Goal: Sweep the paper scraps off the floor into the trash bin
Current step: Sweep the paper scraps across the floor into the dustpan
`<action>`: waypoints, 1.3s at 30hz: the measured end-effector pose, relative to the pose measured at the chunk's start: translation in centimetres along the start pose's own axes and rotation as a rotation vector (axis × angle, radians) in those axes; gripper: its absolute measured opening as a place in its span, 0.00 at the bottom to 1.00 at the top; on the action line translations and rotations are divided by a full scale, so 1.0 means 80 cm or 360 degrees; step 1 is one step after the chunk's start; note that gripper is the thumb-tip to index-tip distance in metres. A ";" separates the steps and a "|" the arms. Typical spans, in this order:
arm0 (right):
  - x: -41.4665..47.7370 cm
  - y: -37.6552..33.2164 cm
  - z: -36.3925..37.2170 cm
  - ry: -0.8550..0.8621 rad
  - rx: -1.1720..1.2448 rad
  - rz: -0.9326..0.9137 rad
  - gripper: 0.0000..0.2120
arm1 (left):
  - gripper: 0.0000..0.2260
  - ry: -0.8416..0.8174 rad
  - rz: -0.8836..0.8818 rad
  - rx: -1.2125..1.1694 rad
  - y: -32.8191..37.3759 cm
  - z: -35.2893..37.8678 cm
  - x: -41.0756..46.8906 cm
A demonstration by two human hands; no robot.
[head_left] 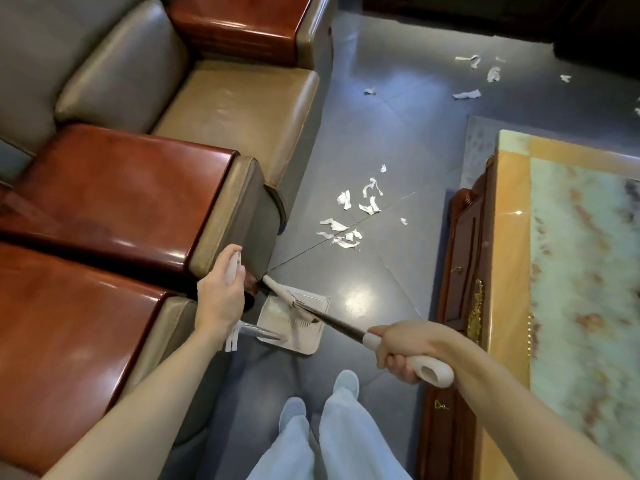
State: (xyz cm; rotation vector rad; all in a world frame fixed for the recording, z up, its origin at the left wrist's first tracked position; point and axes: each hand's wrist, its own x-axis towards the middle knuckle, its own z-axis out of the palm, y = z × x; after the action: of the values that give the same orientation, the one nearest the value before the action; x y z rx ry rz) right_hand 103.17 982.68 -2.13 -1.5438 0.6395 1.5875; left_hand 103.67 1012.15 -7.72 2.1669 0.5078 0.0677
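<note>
White paper scraps (349, 216) lie scattered on the grey tiled floor ahead of me, with a second patch of scraps (474, 77) farther off at the top right. My left hand (220, 299) grips the white handle of a dustpan (291, 323), whose pan sits on the floor just in front of my feet. My right hand (401, 351) grips the cream handle of a broom (431, 370). Its dark shaft runs forward and left, and the broom head (280, 292) rests in the dustpan. No trash bin is in view.
A brown and grey leather sofa (138, 188) with red-brown armrests lines the left side. A marble-topped wooden coffee table (554, 271) stands at the right, leaving a floor corridor between them. My legs and feet (318, 427) are at the bottom centre.
</note>
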 end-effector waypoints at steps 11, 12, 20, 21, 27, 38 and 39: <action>-0.084 -0.031 -0.084 0.0122 0.0446 -0.0255 0.25 | 0.13 -0.0153 0.0290 0.0106 0.049 0.038 0.048; -0.086 -0.036 -0.092 0.0158 0.0440 -0.0289 0.25 | 0.13 -0.0157 0.0301 0.0104 0.056 0.042 0.057; -0.060 -0.108 -0.162 0.0350 0.0355 -0.0338 0.21 | 0.13 -0.0256 0.0287 0.0125 0.087 0.077 0.134; -0.050 -0.118 -0.168 0.0379 0.0318 -0.0336 0.21 | 0.13 -0.0277 0.0286 0.0137 0.089 0.081 0.143; 0.020 -0.149 -0.177 0.0449 0.0241 -0.0208 0.22 | 0.14 -0.0314 0.0258 0.0117 0.104 0.100 0.195; -0.012 -0.135 -0.163 0.0009 0.0776 0.0006 0.27 | 0.13 -0.0401 0.0337 0.0061 0.136 0.126 0.261; -0.023 -0.134 -0.169 -0.0047 0.0915 0.0014 0.28 | 0.14 -0.0423 0.0346 0.0076 0.137 0.126 0.264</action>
State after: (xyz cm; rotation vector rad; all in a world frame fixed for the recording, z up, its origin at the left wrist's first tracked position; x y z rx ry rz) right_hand 119.50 977.10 -0.08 -1.0860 0.9841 1.2759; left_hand 128.93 1006.76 -8.11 2.2279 0.1224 -0.1136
